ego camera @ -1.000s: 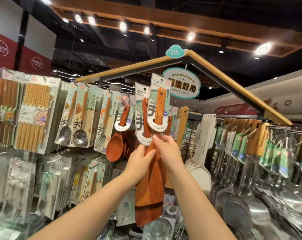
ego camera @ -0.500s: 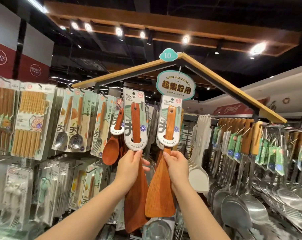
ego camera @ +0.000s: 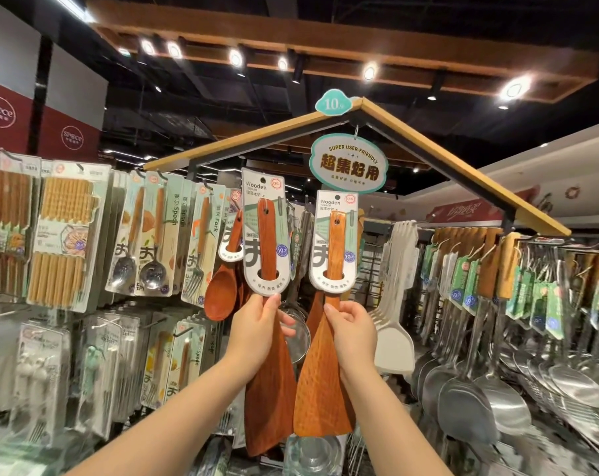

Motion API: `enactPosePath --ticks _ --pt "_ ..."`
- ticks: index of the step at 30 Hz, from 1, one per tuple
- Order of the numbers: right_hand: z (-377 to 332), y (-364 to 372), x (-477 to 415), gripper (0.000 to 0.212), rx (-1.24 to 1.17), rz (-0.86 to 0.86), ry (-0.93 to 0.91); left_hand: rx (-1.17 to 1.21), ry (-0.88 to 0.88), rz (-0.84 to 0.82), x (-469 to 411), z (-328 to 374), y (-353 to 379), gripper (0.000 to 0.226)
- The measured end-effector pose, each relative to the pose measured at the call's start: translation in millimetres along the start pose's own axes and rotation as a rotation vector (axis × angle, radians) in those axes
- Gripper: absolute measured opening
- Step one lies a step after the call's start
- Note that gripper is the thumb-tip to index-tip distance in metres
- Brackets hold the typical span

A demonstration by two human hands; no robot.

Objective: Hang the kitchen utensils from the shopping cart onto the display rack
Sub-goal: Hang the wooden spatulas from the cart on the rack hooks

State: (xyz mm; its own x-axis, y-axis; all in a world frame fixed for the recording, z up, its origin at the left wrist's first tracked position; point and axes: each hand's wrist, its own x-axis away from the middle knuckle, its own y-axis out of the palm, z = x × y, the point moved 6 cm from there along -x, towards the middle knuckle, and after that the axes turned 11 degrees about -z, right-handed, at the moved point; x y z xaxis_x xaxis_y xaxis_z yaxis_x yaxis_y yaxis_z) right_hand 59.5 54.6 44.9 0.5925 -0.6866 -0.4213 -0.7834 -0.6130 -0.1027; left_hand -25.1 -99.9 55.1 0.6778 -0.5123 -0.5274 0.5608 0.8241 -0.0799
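Observation:
I hold two wooden turners upright in front of the display rack [ego camera: 428,156]. My left hand [ego camera: 256,324] grips the darker turner [ego camera: 268,400] just under its grey "Wooden" card [ego camera: 263,231]. My right hand [ego camera: 354,329] grips the lighter turner [ego camera: 322,389] below its own card [ego camera: 334,242], whose top hole sits near a hook. The two turners stand side by side, a small gap between them. The shopping cart is out of view.
Carded chopsticks [ego camera: 62,235], spoons [ego camera: 146,231] and forks [ego camera: 200,242] hang at left. A wooden spoon [ego camera: 222,290] hangs just left of my left hand. White spatulas [ego camera: 394,304] and steel ladles and turners [ego camera: 497,372] fill the right. An oval sign [ego camera: 348,163] hangs above.
The two turners were overlapped in front of me; my hands have drawn them apart, left one leftward, right one rightward and lower. The view has shifted slightly.

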Motion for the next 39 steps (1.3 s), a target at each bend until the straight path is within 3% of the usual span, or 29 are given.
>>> enactPosePath --ticks 13,23,34,39 --pt "4 -11 9 0.015 0.021 0.038 0.002 0.022 0.023 0.013 -6 11 1 0.023" --pt "11 -18 11 0.01 0.043 0.031 -0.001 0.001 0.054 -0.172 -103 83 24 0.014" --pt "13 -17 9 0.014 0.029 0.012 -0.006 -0.298 0.111 -0.037 -165 121 43 0.013" --pt "11 -13 10 0.015 0.04 0.024 -0.012 -0.422 0.073 -0.123 -173 131 49 0.012"
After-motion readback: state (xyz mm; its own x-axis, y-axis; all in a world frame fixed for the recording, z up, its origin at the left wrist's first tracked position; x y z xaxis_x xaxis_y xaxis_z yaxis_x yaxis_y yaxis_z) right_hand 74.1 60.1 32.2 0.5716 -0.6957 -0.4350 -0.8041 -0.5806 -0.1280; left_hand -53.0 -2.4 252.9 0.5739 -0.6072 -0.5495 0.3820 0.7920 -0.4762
